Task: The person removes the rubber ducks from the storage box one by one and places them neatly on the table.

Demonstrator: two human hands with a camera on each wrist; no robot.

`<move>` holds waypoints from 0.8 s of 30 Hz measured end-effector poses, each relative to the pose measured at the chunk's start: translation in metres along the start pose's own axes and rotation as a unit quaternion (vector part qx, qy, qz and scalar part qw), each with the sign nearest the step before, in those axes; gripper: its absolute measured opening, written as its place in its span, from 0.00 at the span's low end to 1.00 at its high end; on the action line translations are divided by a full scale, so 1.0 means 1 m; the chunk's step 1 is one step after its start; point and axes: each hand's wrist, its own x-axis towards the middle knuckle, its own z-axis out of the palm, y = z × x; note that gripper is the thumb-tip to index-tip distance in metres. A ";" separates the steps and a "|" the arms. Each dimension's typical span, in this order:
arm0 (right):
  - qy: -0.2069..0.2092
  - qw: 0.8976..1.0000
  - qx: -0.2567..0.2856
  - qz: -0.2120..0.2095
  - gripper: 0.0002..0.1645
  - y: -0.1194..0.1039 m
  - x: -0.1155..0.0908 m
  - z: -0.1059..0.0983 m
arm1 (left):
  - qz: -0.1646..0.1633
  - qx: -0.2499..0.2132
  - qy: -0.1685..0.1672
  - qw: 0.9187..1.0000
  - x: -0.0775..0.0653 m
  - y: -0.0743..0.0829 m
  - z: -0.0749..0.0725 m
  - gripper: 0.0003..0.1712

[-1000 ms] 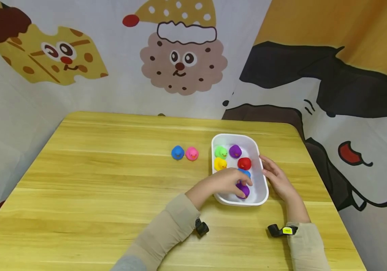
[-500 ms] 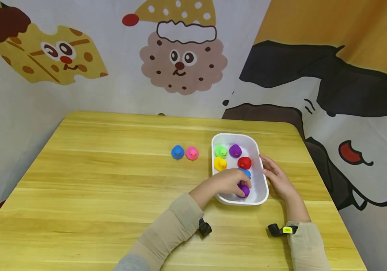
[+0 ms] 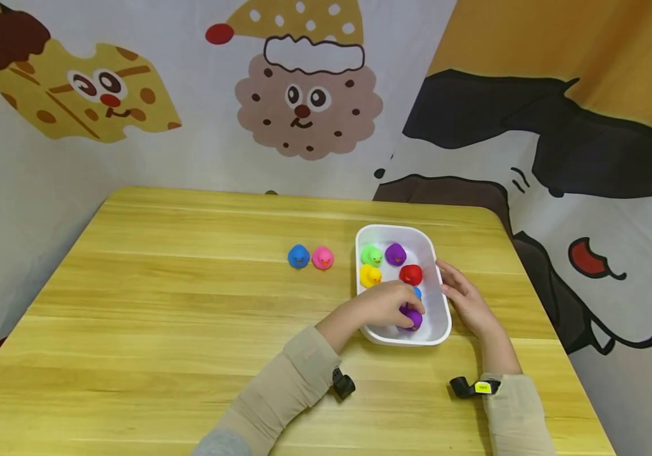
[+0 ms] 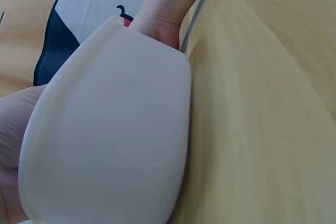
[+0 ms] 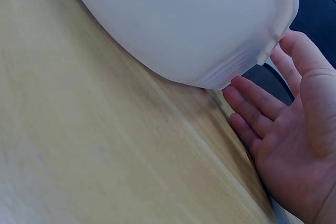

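A white plastic tray [image 3: 442, 332] stands on the table, holding several small rubber ducks. My left hand [image 3: 385, 305] reaches over its left rim and grips a purple rubber duck [image 3: 415, 320] near the front end, thumb and fingers around it. Just behind those fingers a blue duck [image 3: 418, 293] is partly covered. My right hand [image 3: 468, 303] lies along the right wall of the tray with relaxed fingers touching it. In the right wrist view, its fingertips [image 5: 237, 83] meet the tray's outer side. The left wrist view shows mostly the tray's outer wall [image 4: 110, 129], so the duck is hidden there.
Farther back in the tray sit a green duck [image 3: 371, 256], another purple duck [image 3: 396, 254], a yellow duck [image 3: 370, 276] and a red duck [image 3: 411, 275]. Left of the tray, a blue duck [image 3: 299, 256] and a pink duck [image 3: 322, 258] stand side by side on the wooden table [image 3: 177, 316].
The gripped purple duck has shifted slightly to the right and back, and the left fingers have closed in around it. My right hand and the tray stay almost still.
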 end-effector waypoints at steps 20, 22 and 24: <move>0.000 1.000 -0.002 0.009 0.31 -0.003 0.000 0.001 | 0.029 0.003 0.092 0.995 -0.020 0.011 -0.032 0.17; 0.001 1.000 -0.006 0.014 0.31 -0.003 -0.001 0.001 | 0.031 0.001 0.103 0.994 -0.023 0.011 -0.035 0.17; 0.001 1.000 -0.009 0.017 0.31 -0.004 -0.001 0.001 | 0.033 -0.002 0.113 0.993 -0.026 0.011 -0.038 0.17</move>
